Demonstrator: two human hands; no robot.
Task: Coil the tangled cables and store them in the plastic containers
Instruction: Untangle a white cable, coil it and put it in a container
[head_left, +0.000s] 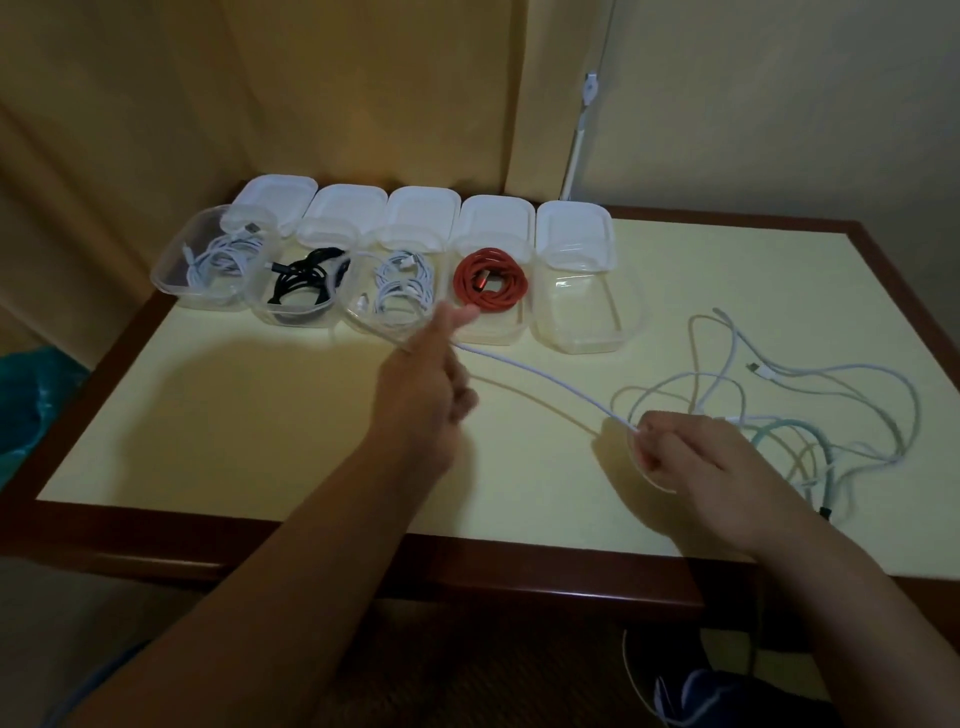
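A white cable (540, 376) runs taut between my two hands above the table. My left hand (434, 374) grips one end in front of the containers, thumb raised. My right hand (691, 457) pinches the cable near the tangled pile of white and pale green cables (810, 415) at the table's right. Several clear plastic containers stand in a row at the back: one with a white cable (218, 260), one with a black cable (306, 283), one with a white cable (402, 286), one with a red cable (491, 280), and an empty container (587, 312) at the right end.
White lids (275, 200) lie behind the containers. The cream table (234, 415) has a dark wooden rim. A white cord (584, 130) hangs on the wall behind. A teal cloth (31, 395) lies left of the table, and a dark shoe (727, 696) shows below.
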